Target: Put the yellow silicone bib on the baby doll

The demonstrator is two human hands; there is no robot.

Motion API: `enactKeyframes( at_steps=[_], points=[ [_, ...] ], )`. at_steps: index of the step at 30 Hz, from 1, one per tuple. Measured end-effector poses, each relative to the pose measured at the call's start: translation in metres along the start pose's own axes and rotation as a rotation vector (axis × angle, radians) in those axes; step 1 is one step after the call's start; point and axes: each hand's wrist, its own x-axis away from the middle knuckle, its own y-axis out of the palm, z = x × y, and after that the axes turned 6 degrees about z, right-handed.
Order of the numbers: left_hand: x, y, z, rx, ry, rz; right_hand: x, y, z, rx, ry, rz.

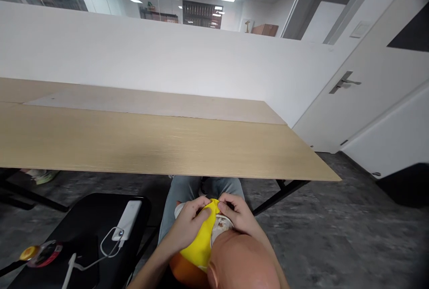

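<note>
A bald baby doll [243,262] lies on my lap, its head toward me at the bottom of the view. Over its body is a bright yellow cloth garment [201,244], and a white patterned piece of clothing [220,225] shows at the neck. My left hand [191,222] pinches the upper edge of the yellow garment between thumb and fingers. Close beside it, my right hand [238,214] is closed on the garment's other edge near the neck. The doll's legs and most of its arms are hidden.
A wooden table [161,146] stands just ahead, its front edge above my knees. On the left a black chair [87,213] holds a white power bank [127,219] with a cable and a round roll of tape [45,253]. A white door [365,83] is at right.
</note>
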Motion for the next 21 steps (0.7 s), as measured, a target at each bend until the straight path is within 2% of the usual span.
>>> enactKeyframes(
  at_steps=[7,13,17,21],
  points=[
    [0.001,-0.001,0.001,0.068,-0.034,-0.034,0.002,-0.001,0.000,0.030,-0.023,-0.006],
    [0.002,-0.001,-0.004,0.122,-0.061,-0.043,0.006,-0.001,0.007,-0.015,-0.012,0.075],
    [-0.001,-0.002,0.001,0.083,-0.085,-0.015,0.007,0.001,0.004,-0.032,0.004,0.059],
    [-0.006,-0.005,0.015,-0.085,-0.139,-0.067,0.006,0.001,0.002,-0.003,0.014,0.017]
  ],
)
